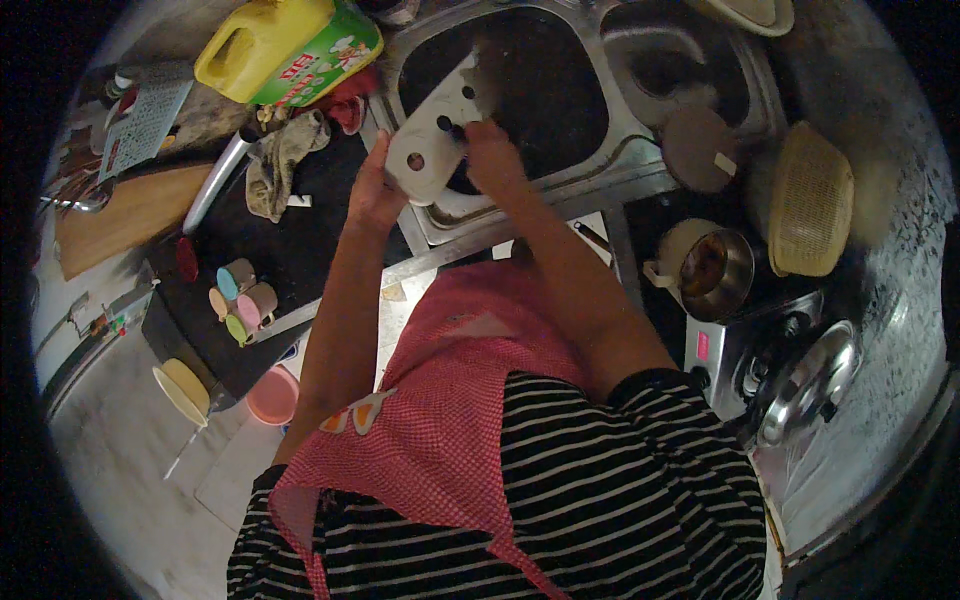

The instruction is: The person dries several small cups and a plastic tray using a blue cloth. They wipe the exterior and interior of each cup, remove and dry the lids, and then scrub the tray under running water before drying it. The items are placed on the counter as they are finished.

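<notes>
A long white panel (431,154) with several round holes is tilted over the left sink basin (555,82). It looks like plastic, and a dark peg or hole shows near its middle. My left hand (379,187) grips the panel's near left edge, thumb on top. At the panel's right edge is my right hand (495,161), its fingers curled beside the dark peg. Blur hides whether those fingers hold something. The panel's far end fades into a dark, smeared patch.
Left are a yellow jug (289,49), a rag (281,161), several cups (256,301) and a wooden board (124,217). On the right stand a round lid (697,146), a metal pot (720,274), a yellow basket (810,202), a gas stove (720,360) and a glass lid (810,390).
</notes>
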